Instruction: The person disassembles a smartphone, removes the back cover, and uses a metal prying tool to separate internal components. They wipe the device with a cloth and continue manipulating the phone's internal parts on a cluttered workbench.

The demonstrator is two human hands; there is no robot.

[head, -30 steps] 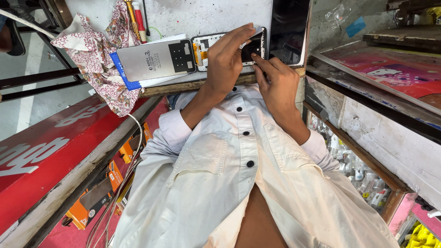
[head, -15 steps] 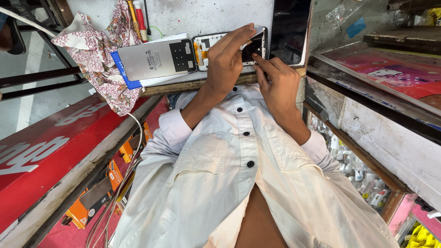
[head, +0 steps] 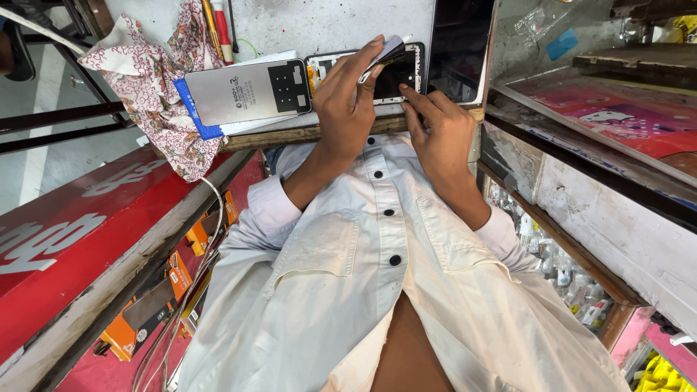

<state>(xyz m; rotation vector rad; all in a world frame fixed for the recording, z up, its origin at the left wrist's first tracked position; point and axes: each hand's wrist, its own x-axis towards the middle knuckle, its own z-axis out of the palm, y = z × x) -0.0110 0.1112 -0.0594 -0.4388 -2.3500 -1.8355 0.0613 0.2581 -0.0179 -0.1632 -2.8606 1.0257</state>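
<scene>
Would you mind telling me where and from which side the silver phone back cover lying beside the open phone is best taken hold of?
Probably by its long edges near the plain middle, coming down from above. The silver back cover lies flat on white paper, with the floral cloth at one end and the left hand, on the opened phone, at the other, so the ends are crowded.

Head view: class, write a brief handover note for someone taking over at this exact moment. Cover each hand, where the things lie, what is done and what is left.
Left hand: pinches a thin grey strip raised over the opened phone.
Right hand: fingertips press on the phone's lower edge.
Phone lies on the grey bench; its silver back cover lies to the left, beside a patterned cloth.
Done: cover off.
Left: strip not fully freed, phone open.
</scene>
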